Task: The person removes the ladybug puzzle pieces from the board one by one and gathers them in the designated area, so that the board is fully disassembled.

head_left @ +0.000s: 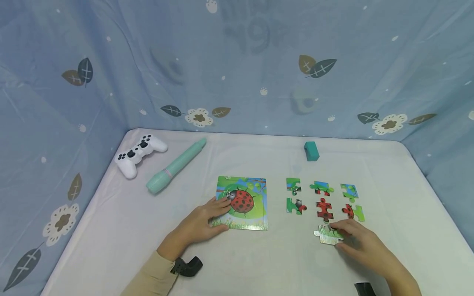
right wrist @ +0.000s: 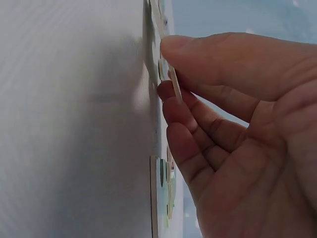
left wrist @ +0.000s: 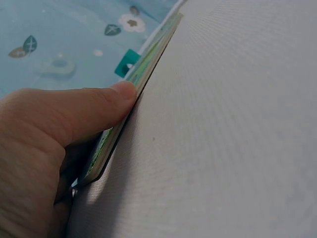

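A square ladybug puzzle board (head_left: pixel 261 209) lies flat on the table. My left hand (head_left: pixel 201 222) rests on its left side, fingertips on the picture and thumb along the near edge, as the left wrist view also shows with the board's side (left wrist: pixel 106 157). My right hand (head_left: pixel 364 246) pinches a green and white puzzle piece (head_left: pixel 327 236) between thumb and fingers. In the right wrist view this thin piece (right wrist: pixel 176 88) is tilted, with part of it hidden by the thumb. Just beyond lie several loose pieces in two rows, among them a red one (head_left: pixel 324 209).
At the back left are a white game controller (head_left: pixel 138 153) and a mint-green, torch-shaped object (head_left: pixel 177 165). A small teal block (head_left: pixel 311 151) stands behind the loose pieces. Blue patterned cloth (head_left: pixel 252 74) rises behind the white table (head_left: pixel 266 267).
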Action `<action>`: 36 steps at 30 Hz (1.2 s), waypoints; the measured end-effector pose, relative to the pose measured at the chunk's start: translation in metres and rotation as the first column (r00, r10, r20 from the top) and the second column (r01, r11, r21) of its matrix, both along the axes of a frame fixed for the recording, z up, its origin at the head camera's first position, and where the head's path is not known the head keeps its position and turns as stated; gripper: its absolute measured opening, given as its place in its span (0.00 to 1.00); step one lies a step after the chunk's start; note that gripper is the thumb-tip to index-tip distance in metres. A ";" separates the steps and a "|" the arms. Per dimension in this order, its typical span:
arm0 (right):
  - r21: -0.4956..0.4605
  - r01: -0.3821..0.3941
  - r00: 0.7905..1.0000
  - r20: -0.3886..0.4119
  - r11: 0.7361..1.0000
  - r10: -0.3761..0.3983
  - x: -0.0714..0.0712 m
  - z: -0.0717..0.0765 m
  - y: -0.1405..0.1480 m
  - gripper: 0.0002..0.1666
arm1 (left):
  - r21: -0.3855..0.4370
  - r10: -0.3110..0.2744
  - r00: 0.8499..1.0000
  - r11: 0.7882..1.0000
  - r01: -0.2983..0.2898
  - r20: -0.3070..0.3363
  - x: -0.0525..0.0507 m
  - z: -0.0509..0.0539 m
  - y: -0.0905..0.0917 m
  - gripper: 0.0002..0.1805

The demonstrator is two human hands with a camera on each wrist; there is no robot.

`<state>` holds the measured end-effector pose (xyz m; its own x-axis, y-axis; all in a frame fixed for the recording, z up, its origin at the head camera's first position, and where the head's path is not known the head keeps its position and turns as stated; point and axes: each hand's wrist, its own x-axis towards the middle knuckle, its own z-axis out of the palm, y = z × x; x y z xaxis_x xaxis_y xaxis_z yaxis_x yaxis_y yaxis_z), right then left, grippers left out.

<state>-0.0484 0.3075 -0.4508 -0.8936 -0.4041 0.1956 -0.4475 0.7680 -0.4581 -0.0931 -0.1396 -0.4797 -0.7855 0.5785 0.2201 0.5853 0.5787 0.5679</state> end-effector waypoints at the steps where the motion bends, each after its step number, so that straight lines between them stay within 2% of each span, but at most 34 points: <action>1: 0.010 0.004 1.000 0.002 1.000 -0.004 0.000 0.000 0.000 0.31 | -0.001 0.000 1.000 1.000 0.000 0.001 0.000 0.000 0.000 0.32; 5: 0.031 0.008 1.000 -0.005 1.000 -0.007 0.000 0.000 0.000 0.30 | -0.009 0.003 1.000 1.000 -0.003 0.004 0.000 0.000 0.001 0.32; 13: 0.003 -0.004 1.000 -0.017 1.000 0.004 0.001 0.000 -0.001 0.29 | -0.005 0.005 1.000 1.000 -0.004 0.004 0.000 0.001 0.000 0.32; 18: 0.002 0.005 0.999 -0.037 1.000 -0.005 0.002 0.001 -0.002 0.33 | -0.001 0.009 1.000 1.000 -0.009 0.008 0.000 0.000 0.000 0.32; 21: -0.036 0.018 1.000 -0.024 0.999 -0.019 0.003 0.001 -0.002 0.36 | -0.001 0.013 1.000 1.000 -0.013 0.016 0.000 -0.002 0.000 0.32; 25: -0.144 0.020 0.999 0.039 0.989 -0.014 0.004 0.005 -0.003 0.36 | -0.007 0.008 1.000 1.000 -0.008 0.017 0.000 -0.002 0.000 0.32; 31: -0.316 -0.072 0.983 0.136 0.946 0.121 -0.004 0.014 -0.014 0.36 | -0.013 0.000 1.000 1.000 0.000 0.004 0.000 -0.001 0.000 0.32; 34: -0.328 -0.107 0.974 0.156 0.939 0.165 -0.011 0.019 -0.026 0.35 | -0.012 0.003 1.000 1.000 -0.003 0.001 0.000 -0.001 0.000 0.32; 36: -0.302 -0.120 0.974 0.147 0.946 0.171 -0.016 0.022 -0.037 0.34 | -0.009 0.005 1.000 1.000 -0.005 0.004 0.001 -0.001 -0.001 0.32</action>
<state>-0.0643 0.2702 -0.4286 -0.8595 -0.4804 0.1747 -0.4407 0.5232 -0.7295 -0.0926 -0.1403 -0.4809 -0.7892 0.5766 0.2115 0.5801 0.5866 0.5651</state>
